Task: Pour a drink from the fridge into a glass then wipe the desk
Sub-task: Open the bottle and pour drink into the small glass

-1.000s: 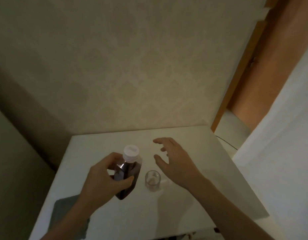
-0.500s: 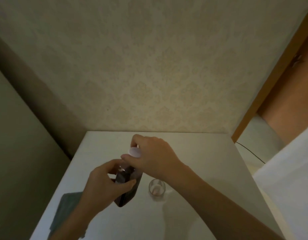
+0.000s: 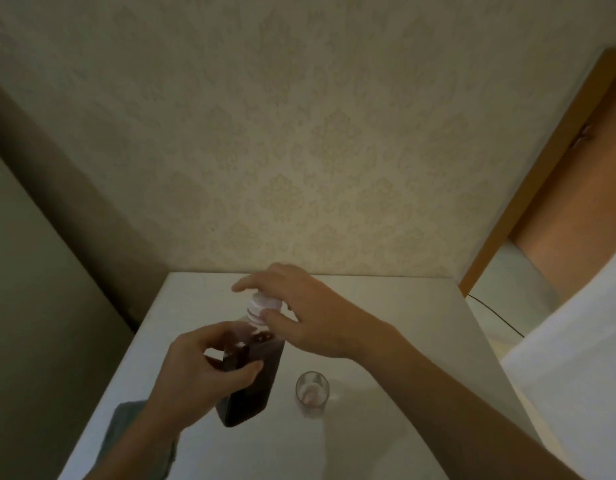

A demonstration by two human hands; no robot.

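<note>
A square plastic bottle point(image 3: 254, 382) of dark drink is held tilted above the white desk point(image 3: 403, 341). My left hand point(image 3: 199, 372) grips its body from the left. My right hand point(image 3: 310, 317) is over the top, with thumb and fingers pinching the white cap point(image 3: 263, 303). A small clear glass point(image 3: 312, 389) stands upright on the desk just right of the bottle's base, and looks empty. A grey cloth point(image 3: 126, 424) lies at the desk's front left, partly hidden under my left forearm.
The desk sits in a corner, with patterned wallpaper behind and a plain wall on the left. A wooden door frame point(image 3: 542, 161) rises at the right. A thin black cable point(image 3: 493, 313) runs past the desk's right edge. A white surface point(image 3: 576, 341) fills the right side.
My right hand moved from open above the desk onto the bottle cap and now pinches it. The left hand keeps its hold on the bottle. The camera moved closer.
</note>
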